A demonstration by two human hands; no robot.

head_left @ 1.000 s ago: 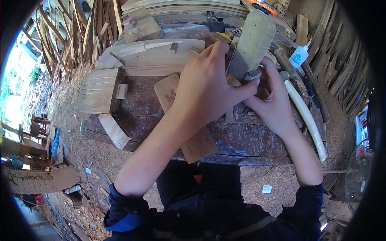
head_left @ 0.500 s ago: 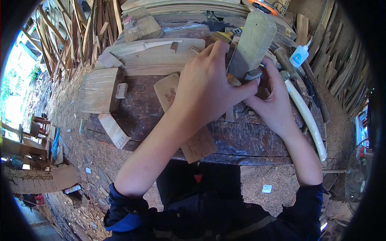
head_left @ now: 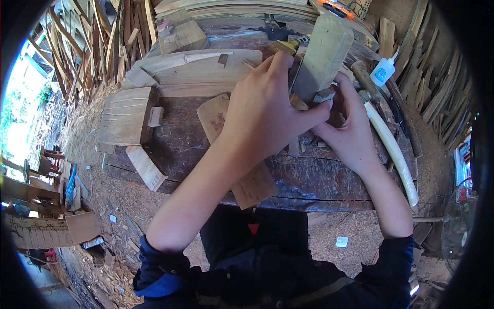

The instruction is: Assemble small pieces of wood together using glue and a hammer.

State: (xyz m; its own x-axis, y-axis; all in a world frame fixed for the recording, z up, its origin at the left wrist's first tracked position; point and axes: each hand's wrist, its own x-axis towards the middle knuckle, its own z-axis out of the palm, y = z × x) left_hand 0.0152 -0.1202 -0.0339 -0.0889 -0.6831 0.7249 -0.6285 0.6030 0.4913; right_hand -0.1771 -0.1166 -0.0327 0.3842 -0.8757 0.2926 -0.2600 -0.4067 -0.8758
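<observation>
An upright pale wooden block (head_left: pixel 325 56) stands at the far middle of the workbench (head_left: pixel 319 177). My left hand (head_left: pixel 267 105) is curled round the block's lower left side, its thumb reaching across the base to a small wood piece (head_left: pixel 324 96). From the right, my right hand (head_left: pixel 350 131) closes on that small piece with thumb and forefinger. The thumbs nearly meet there. The left fingertips are hidden behind the hand and block. Beneath my left forearm lies a flat brown board (head_left: pixel 257 186).
A thick wooden block (head_left: pixel 126 117) and a broad plank (head_left: pixel 200 74) lie at left. To the right are a white glue bottle (head_left: pixel 383 71) and a curved pale handle (head_left: pixel 392 152). Wood strips (head_left: pixel 110 41) lean behind; shavings cover the floor.
</observation>
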